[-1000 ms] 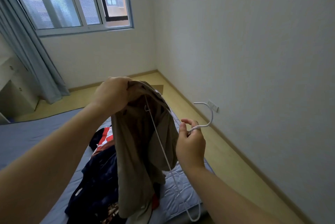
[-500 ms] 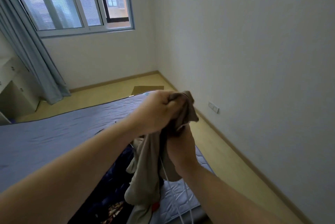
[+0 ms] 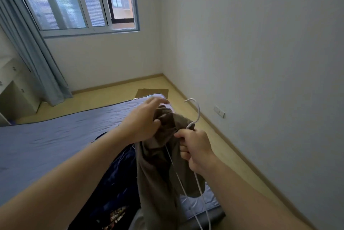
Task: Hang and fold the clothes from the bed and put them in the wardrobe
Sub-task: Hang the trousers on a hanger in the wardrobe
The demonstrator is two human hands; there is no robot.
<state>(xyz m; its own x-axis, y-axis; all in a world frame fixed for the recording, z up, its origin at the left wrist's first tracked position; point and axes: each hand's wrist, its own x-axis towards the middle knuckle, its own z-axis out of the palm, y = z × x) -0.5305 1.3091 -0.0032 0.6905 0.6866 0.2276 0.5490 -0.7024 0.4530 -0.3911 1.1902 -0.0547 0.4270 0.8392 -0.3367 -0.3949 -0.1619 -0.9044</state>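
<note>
Since half a second ago the two hands have drawn apart: then they were bunched together over the cloth with the hook out of sight, and now the white hanger (image 3: 197, 112) has its hook clear above the garment, pointing up and to the left.

Left hand (image 3: 144, 120): partly open, fingers extended and somewhat blurred at the tips, thumb and palm pressed against the top edge of the khaki garment (image 3: 160, 170). It is gathering the cloth at the collar end rather than making a full fist (exact finger placement behind the fabric cannot be made out).

Right hand (image 3: 197, 148): closed in a fist around the neck of the hanger just below the hook, with a fold of the garment caught against the fingers. The hanger's thin white wire runs down from this fist, one strand crossing the front of the cloth, another passing down beside the right forearm towards the bottom edge of the view.

Garment: held up in the air between both hands, hanging down in loose folds over the bed (image 3: 55, 136), partly threaded over the hanger.

Below it, a pile of dark clothes (image 3: 115, 188) lies on the blue-grey bed cover, near the bed's right side. The wardrobe does not appear in this view.

Surroundings noted: window (image 3: 83, 1) and blue curtain (image 3: 35, 53) at upper left, yellow floor (image 3: 219, 144), wall socket (image 3: 219, 111) on the right wall.
</note>
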